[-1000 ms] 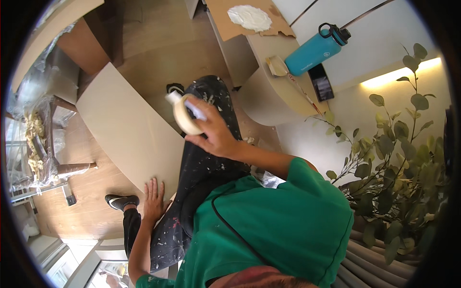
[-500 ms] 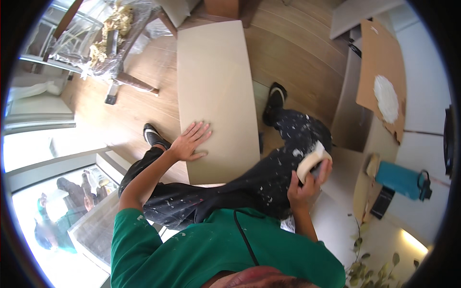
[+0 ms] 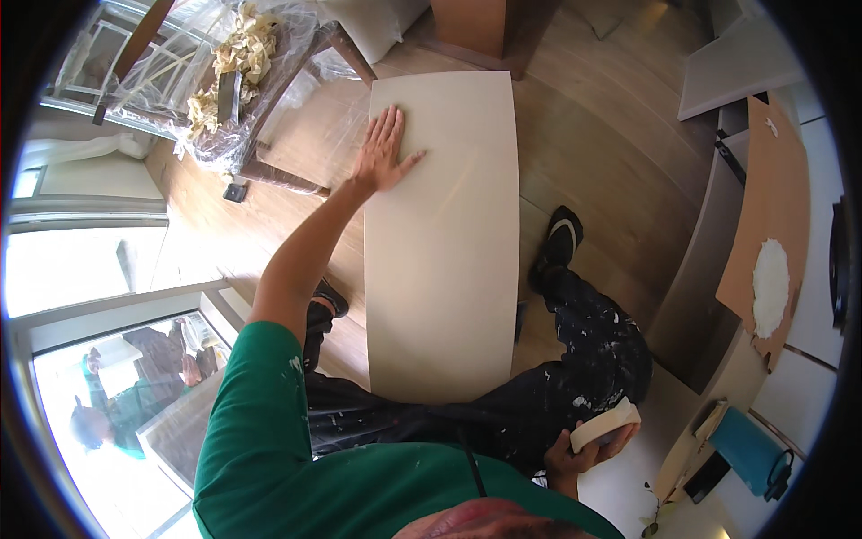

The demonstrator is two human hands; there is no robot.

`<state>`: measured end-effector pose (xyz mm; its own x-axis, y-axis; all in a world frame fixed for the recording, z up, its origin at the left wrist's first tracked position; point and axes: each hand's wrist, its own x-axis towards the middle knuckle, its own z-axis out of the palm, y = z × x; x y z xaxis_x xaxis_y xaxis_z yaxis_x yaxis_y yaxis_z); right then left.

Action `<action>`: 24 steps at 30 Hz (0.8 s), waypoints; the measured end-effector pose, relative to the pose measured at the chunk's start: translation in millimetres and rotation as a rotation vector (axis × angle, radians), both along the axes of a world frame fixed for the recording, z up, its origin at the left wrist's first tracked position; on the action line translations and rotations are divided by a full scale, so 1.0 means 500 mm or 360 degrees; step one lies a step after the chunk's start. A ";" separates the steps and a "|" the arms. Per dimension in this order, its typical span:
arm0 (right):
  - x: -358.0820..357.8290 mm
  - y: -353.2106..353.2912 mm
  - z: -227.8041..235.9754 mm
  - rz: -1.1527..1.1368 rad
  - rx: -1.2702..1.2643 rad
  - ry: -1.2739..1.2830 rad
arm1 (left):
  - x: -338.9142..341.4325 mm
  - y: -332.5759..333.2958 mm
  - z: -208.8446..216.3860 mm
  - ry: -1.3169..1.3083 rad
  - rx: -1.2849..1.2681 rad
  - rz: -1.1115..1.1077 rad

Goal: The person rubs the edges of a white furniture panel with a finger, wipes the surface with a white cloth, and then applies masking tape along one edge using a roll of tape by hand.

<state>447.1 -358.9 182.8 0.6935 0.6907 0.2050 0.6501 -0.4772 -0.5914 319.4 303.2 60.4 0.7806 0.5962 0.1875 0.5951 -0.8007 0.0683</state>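
A long beige board (image 3: pixel 444 296) stretches away from me between my legs. My left hand (image 3: pixel 386 153) lies flat on its far left part, fingers spread, holding nothing. Below and to the right, my right hand (image 3: pixel 584 458) grips a cream roll of masking tape (image 3: pixel 606 425) beside my paint-spotted right knee. The tape roll is apart from the board. What supports the board underneath is hidden.
At the upper left, a plastic-wrapped chair (image 3: pixel 260 148) carries crumpled tape (image 3: pixel 247 45). A cardboard sheet (image 3: pixel 763 207) with a white patch lies on the right, near a blue bottle (image 3: pixel 750 449). A glass-paned frame (image 3: pixel 117 305) stands at left.
My left hand has slid from the board's near left part to its far left part. My right hand, still holding the tape roll, has moved down nearer my body. The view has shifted.
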 end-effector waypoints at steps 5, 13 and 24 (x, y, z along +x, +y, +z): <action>0.016 0.048 0.032 0.0105 0.0067 -0.0184 | 0.084 0.185 -0.035 -0.0111 -0.0082 0.0481; 0.001 0.033 0.014 0.0037 0.0003 0.0445 | -0.049 -0.055 -0.026 0.0087 -0.0015 0.0144; 0.049 0.110 0.072 0.0237 0.0116 -0.0401 | -0.355 -0.732 0.083 0.0497 -0.0776 -0.1364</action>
<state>471.6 -303.7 219.1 0.5064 0.7582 0.4107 0.8405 -0.3277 -0.4315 141.9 -62.7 101.7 0.9515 -0.2257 -0.2091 -0.1148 -0.8909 0.4394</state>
